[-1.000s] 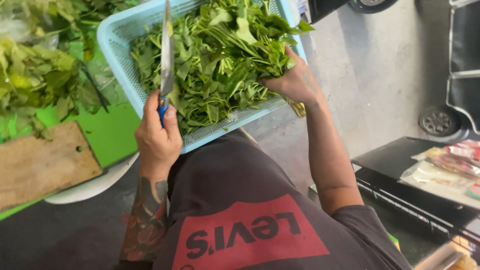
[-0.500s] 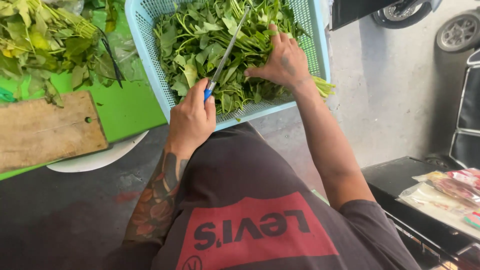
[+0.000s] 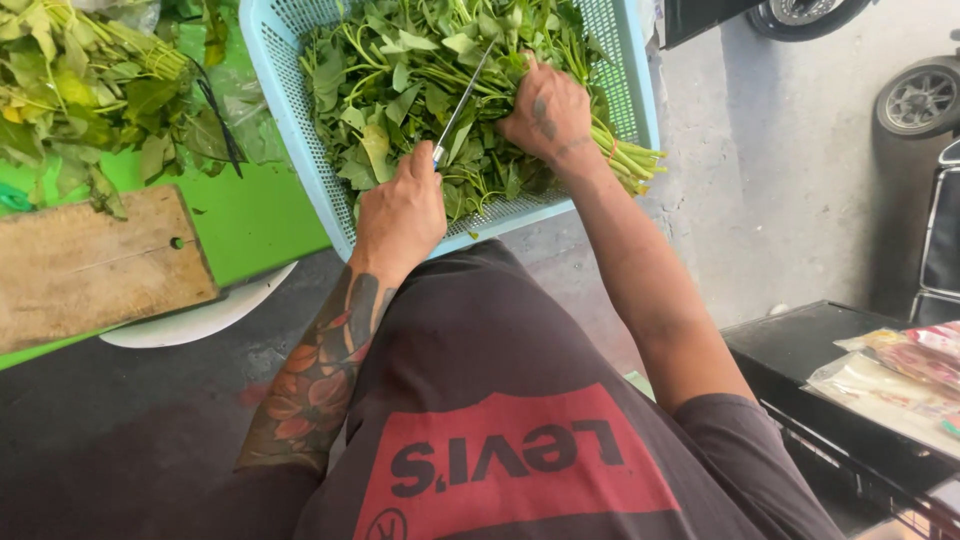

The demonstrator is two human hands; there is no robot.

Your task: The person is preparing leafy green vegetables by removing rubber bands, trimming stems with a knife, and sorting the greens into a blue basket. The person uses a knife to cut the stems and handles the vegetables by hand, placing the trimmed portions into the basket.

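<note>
My left hand (image 3: 400, 215), on a tattooed forearm, grips the blue handle of a knife (image 3: 462, 95) whose blade lies slanted across leafy green vegetables (image 3: 390, 80). The greens fill a light blue mesh basket (image 3: 290, 130) in front of my lap. My right hand (image 3: 548, 115) presses down on a bunch of the greens just right of the blade. Pale green stems (image 3: 630, 160) of that bunch stick out over the basket's right rim.
A wooden cutting board (image 3: 90, 265) lies on a bright green table (image 3: 250, 215) at left, with another heap of leafy greens (image 3: 90, 80) behind it. A black box (image 3: 800, 350) with plastic packets (image 3: 890, 380) stands at right. A wheel (image 3: 915, 100) rests on the concrete floor.
The knife went from standing upright over the basket to lying slanted on the greens. My right hand moved from the basket's right edge onto the bunch beside the blade.
</note>
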